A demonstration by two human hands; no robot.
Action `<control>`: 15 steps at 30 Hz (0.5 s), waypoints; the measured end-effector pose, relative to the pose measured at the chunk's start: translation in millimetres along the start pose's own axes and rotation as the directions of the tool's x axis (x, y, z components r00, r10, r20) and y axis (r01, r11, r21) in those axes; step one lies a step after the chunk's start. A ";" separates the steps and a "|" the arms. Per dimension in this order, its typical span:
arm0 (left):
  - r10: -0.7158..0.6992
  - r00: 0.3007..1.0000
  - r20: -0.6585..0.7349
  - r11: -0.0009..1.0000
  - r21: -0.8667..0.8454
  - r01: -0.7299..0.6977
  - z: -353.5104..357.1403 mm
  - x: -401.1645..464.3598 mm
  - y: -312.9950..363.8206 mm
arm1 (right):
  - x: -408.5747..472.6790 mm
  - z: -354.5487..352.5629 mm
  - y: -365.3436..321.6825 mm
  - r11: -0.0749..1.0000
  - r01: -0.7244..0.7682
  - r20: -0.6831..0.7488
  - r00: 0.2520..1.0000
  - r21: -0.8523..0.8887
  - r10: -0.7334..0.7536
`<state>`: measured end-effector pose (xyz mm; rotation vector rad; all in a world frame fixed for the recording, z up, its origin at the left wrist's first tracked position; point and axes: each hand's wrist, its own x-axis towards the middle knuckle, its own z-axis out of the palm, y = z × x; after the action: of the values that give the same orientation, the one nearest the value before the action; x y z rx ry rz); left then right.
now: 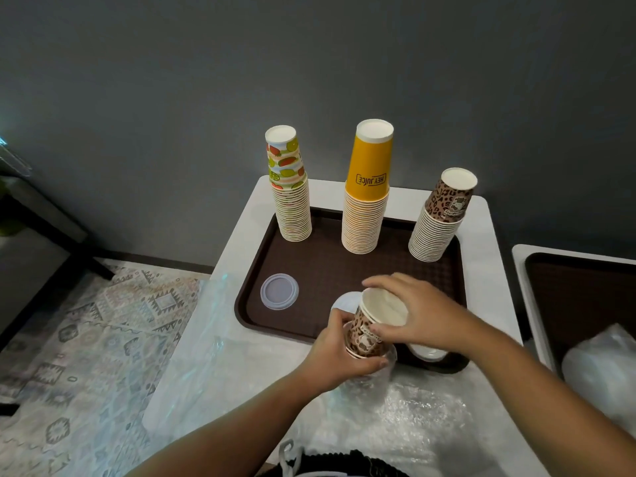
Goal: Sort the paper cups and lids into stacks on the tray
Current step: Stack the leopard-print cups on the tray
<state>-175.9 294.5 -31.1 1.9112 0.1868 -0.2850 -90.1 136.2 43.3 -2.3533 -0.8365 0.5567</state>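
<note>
On the brown tray (327, 270) stand three upside-down cup stacks: fruit-print (290, 197) at the back left, yellow "HEY JUICE" (366, 201) in the middle, leopard-print (438, 225) at the back right. A clear plastic lid (279, 291) lies on the tray's left side. Over the tray's front edge, my left hand (339, 352) grips a short nested bunch of leopard-print cups (366, 333), mouths up. My right hand (421, 313) holds the top cup's rim, thumb on its side. A white lid (428, 352) shows partly under my right hand.
The tray sits on a white table (247, 215) against a grey wall. Crinkled clear plastic wrap (395, 414) covers the table's near part. A second brown tray (585, 290) with a plastic bag (602, 370) lies at the right. A patterned rug (103, 325) lies on the floor to the left.
</note>
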 end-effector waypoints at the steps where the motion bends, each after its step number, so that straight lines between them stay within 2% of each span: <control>1: 0.004 1.000 0.006 1.000 0.002 -0.004 -0.3 0.3 -1.1 | 0.0 -8.6 3.1 1.000 0.000 0.049 0.999 -0.013 0.001; 3: 0.004 1.000 0.005 1.000 -0.008 -0.004 0.1 1.0 -1.8 | -0.3 -21.5 10.0 0.996 -0.007 0.164 0.986 -0.090 0.021; 6: 0.008 1.000 -0.006 1.000 0.008 -0.008 0.8 0.4 0.0 | 1.3 -20.3 16.5 0.976 0.001 0.255 0.965 -0.217 0.056; 8: 0.011 1.000 -0.010 1.000 0.024 -0.011 1.2 0.3 -0.3 | 3.5 -10.9 19.4 0.956 0.005 0.284 0.955 -0.295 0.083; 10: 0.008 1.000 -0.011 0.999 0.031 -0.008 1.6 0.0 -1.0 | 5.7 -7.1 21.6 0.956 0.009 0.261 0.963 -0.294 0.071; 12: 0.005 1.000 -0.019 0.999 0.046 -0.004 1.0 -0.6 -0.8 | 10.5 -17.3 19.8 0.987 0.001 0.149 0.989 -0.159 0.023; 14: 0.011 1.000 -0.026 0.999 0.053 -0.009 -0.2 -1.1 -1.0 | 19.1 -37.3 16.1 0.999 0.013 -0.113 0.994 0.042 -0.008; 15: 0.014 1.000 -0.025 0.998 0.054 -0.013 -0.8 -1.4 -0.8 | 25.3 -49.5 16.7 0.993 0.027 -0.277 0.961 0.119 0.007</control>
<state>-177.4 295.5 -31.2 1.9690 0.1846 -0.2594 -37.6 123.9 64.9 -2.2466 -0.6662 0.2561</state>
